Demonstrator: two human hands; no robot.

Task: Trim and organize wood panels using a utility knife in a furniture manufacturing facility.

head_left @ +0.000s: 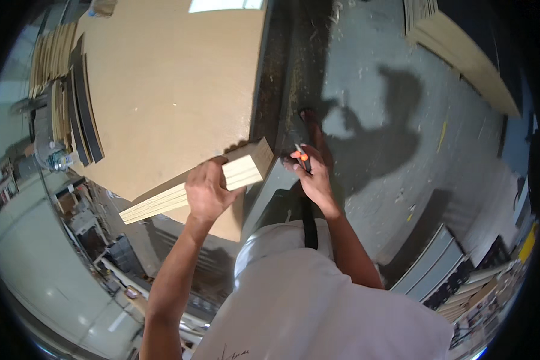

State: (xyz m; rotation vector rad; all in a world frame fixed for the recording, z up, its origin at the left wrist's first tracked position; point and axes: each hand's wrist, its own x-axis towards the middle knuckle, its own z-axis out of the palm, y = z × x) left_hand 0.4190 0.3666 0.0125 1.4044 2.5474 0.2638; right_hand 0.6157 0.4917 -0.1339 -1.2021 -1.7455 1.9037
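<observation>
My left hand (207, 187) grips a stack of long, pale wooden strips (244, 172) from above, its fingers wrapped over the far side. The stack lies slantwise over the near edge of a tan tabletop (180, 78), with its squared end toward my right hand. Just right of that end, my right hand (315, 179) is closed around a small orange-and-black utility knife (304, 157). A thin metal tip points away from me. The knife is held in the air beside the table, apart from the strips.
Pale boards (53, 57) and dark strips (85, 108) are stacked along the table's left side. A white sheet (225, 5) lies at the far edge. Grey floor (366, 198) stretches right, with stacked boards (468, 60) at far right and grey panels (429, 264) near right.
</observation>
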